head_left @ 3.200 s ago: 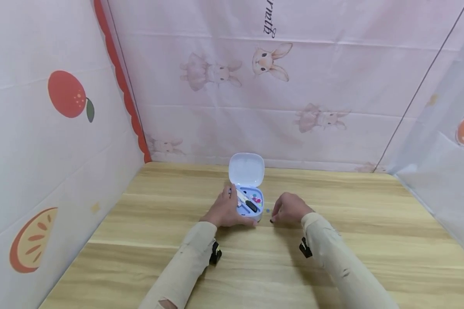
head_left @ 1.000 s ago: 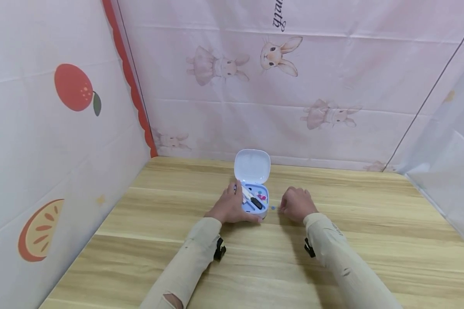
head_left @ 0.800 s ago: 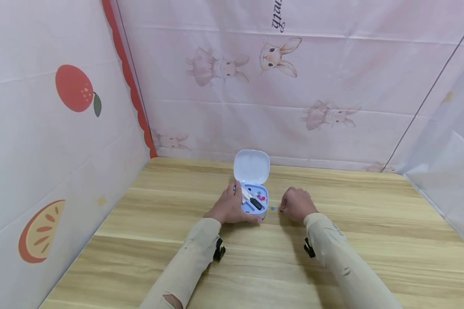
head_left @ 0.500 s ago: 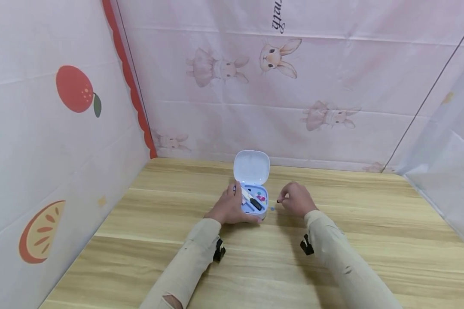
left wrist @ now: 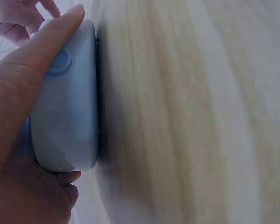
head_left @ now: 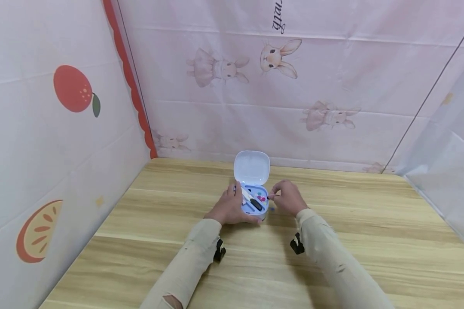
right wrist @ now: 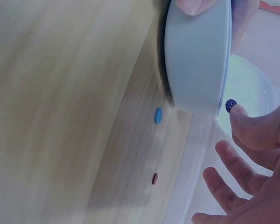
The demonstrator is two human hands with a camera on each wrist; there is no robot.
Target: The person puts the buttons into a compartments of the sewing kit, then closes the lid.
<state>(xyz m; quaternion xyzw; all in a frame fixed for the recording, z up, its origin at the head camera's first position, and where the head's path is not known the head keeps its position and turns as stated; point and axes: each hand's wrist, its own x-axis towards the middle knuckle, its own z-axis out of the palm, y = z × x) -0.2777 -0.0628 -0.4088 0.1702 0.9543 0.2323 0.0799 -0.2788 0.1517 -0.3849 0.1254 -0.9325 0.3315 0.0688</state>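
A small light-blue sewing box (head_left: 261, 214) stands on the table with its white lid (head_left: 251, 168) raised. My left hand (head_left: 229, 207) grips the box from its left side, thumb across the front. Between thumb and finger, my right hand (head_left: 288, 196) pinches a dark button (right wrist: 231, 105) at the box's right rim; its other fingers are spread. Inside the box lie a white tool with a black handle (head_left: 256, 204) and several pink and coloured buttons (head_left: 261, 198). On the table beside the box lies a blue button (right wrist: 158, 115).
A dark red button (right wrist: 154, 178) lies on the table past the blue one, seen in the right wrist view. The wood-grain table (head_left: 201, 274) ends at a back curtain (head_left: 224, 124) printed with rabbits. A fruit-printed curtain (head_left: 35, 159) stands at the left.
My right hand has picked the dark button up off the table and moved left with it to the box's right rim. The left hand stays on the box.
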